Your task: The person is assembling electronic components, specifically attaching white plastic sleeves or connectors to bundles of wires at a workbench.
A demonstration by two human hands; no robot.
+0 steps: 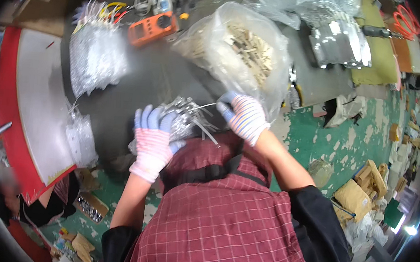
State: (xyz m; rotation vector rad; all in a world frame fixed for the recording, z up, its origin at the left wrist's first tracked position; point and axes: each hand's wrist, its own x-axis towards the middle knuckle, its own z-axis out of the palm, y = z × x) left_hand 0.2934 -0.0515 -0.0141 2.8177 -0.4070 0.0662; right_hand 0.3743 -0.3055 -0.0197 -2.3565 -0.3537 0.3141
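Worn green floor [314, 146] shows beyond a dark table [147, 77], and at the table's near edge, just in front of the person's body, lies the silvery bundle [183, 118] with pale loose ends [204, 129] sticking out on its right. Left hand [151, 138], gloved, lies over the bundle's left part, fingers slightly spread and thumb apart from them; how firmly it presses, I cannot tell. Right hand [245, 117], gloved too, appears to pinch one thin strand [203, 106] between thumb and forefinger, off the bundle's right side. The step in hand looks like parting or straightening that strand while the other hand steadies the rest. A next move seems to call for keeping the pinch and pulling gently, so that neighbouring ends do not snag. Behind the bundle stands a clear bag [217, 43] of tan pieces [252, 53], with pliers [294, 91] to its right. Farther left are an orange meter [151, 28] and a wrapped pack [97, 57].
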